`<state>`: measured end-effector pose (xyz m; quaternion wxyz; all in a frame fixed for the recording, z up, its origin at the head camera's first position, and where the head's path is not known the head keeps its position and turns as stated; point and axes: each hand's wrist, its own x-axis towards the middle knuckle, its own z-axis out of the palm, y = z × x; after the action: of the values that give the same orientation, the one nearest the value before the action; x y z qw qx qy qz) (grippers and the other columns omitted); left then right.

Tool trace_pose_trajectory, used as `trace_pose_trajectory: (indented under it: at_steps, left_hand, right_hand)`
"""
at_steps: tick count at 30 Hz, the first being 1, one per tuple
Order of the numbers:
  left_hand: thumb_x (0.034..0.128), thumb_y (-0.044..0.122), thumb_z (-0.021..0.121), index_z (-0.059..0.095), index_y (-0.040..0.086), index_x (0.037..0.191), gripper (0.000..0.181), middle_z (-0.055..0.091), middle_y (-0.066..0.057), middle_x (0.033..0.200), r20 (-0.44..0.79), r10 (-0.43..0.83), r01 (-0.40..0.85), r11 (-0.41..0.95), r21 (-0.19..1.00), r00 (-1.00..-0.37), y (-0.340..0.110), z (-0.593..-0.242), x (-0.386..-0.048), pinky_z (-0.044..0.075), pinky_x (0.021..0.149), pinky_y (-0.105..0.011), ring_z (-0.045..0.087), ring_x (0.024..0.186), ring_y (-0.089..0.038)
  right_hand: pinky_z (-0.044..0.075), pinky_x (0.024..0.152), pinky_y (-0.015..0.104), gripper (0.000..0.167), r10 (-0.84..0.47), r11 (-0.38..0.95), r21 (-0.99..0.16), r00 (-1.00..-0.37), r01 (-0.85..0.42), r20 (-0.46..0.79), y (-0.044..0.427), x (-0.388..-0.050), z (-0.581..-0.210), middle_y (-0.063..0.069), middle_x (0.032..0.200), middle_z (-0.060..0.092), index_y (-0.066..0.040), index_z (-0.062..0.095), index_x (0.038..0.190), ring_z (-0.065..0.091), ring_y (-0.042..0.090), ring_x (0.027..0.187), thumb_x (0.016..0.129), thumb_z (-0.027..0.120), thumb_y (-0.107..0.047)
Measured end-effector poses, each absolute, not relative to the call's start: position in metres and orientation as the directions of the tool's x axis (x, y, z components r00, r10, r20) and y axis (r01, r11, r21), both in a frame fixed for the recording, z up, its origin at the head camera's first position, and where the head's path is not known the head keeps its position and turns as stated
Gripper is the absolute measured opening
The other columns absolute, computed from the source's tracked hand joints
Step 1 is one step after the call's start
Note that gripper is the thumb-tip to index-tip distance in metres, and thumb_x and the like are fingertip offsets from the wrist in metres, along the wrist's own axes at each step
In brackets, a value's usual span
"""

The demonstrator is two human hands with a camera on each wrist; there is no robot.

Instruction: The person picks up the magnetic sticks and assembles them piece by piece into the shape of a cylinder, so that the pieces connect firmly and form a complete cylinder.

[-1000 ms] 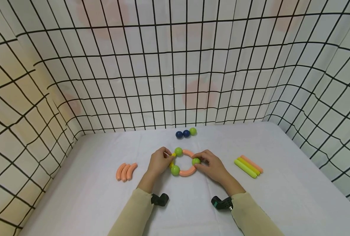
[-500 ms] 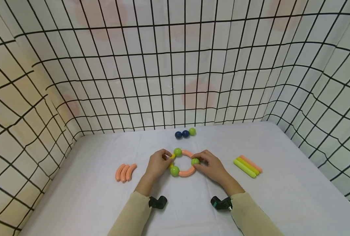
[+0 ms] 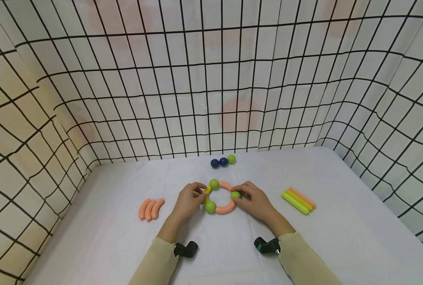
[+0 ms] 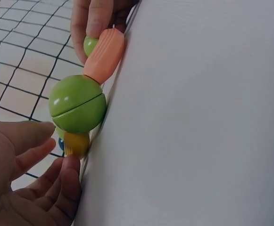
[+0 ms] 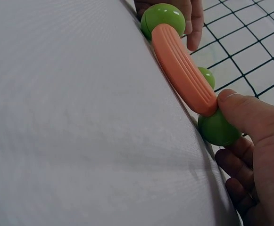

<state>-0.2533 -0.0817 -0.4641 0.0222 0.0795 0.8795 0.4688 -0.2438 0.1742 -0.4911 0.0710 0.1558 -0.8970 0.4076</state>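
A ring of green balls and curved rods lies on the white table in the head view. Its right green ball (image 3: 235, 195) is pinched between the thumb and fingers of my right hand (image 3: 254, 200). Two orange curved rods (image 3: 225, 208) run from that ball to the upper green ball (image 3: 214, 183) and the lower green ball (image 3: 210, 206). On the left side a yellow curved rod (image 3: 207, 190) bridges those two balls. My left hand (image 3: 189, 201) is beside this rod, thumb and fingers parted; in the left wrist view, its fingertips are close to the yellow rod (image 4: 76, 144).
Several orange curved rods (image 3: 151, 209) lie at the left. Two dark blue balls (image 3: 219, 162) and a green ball (image 3: 231, 159) sit in a row behind the ring. Straight yellow, green-yellow and orange sticks (image 3: 298, 201) lie at the right. A black-gridded white cloth (image 3: 215, 79) encloses the table.
My left hand has drawn back slightly to the left and its fingers have loosened, so more of the yellow rod shows. The right hand keeps its hold on the right green ball.
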Motion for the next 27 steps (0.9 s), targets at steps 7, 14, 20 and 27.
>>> trace_pose_trajectory:
  at_steps: [7,14,20,27]
  left_hand:
    - [0.0939,0.020,0.069,0.066,0.015,0.122,0.029,0.060,-0.010,0.119,0.047,0.192,0.143,0.522,0.841,-0.980,-0.085,-0.466,-0.249,0.055,0.069,-0.028,0.065,0.090,-0.018]
    - [0.0960,0.020,0.067,0.063,0.016,0.128,0.033,0.062,-0.005,0.131,0.020,0.186,0.110,0.489,0.865,-0.982,-0.087,-0.469,-0.250,0.054,0.068,-0.027,0.066,0.087,-0.012]
    - [0.0960,0.019,0.067,0.062,0.015,0.130,0.035,0.063,-0.007,0.132,0.052,0.169,0.129,0.485,0.865,-0.984,-0.089,-0.470,-0.250,0.053,0.063,-0.027,0.065,0.080,-0.012]
    - [0.0948,0.021,0.068,0.060,0.023,0.135,0.041,0.067,-0.008,0.113,0.092,0.181,0.177,0.537,0.825,-0.979,-0.091,-0.476,-0.250,0.049,0.058,-0.025,0.059,0.066,-0.010]
  right_hand:
    - [0.047,0.085,0.028,0.027,-0.232,0.617,-0.707,-0.938,-0.346,0.257,0.174,-0.242,-0.491,-0.007,0.107,0.062,-0.028,0.070,0.117,0.055,0.012,0.096,0.090,0.075,-0.025]
    - [0.047,0.085,0.029,0.027,-0.235,0.618,-0.705,-0.937,-0.348,0.257,0.175,-0.242,-0.489,-0.008,0.107,0.062,-0.029,0.070,0.118,0.055,0.012,0.095,0.092,0.073,-0.024]
    - [0.047,0.086,0.030,0.026,-0.239,0.627,-0.699,-0.939,-0.344,0.247,0.176,-0.244,-0.493,-0.011,0.109,0.061,-0.033,0.069,0.118,0.055,0.010,0.096,0.093,0.072,-0.025]
    - [0.048,0.091,0.036,0.028,-0.238,0.609,-0.718,-0.941,-0.337,0.240,0.175,-0.244,-0.491,-0.010,0.109,0.064,-0.032,0.068,0.120,0.057,0.011,0.099,0.093,0.071,-0.024]
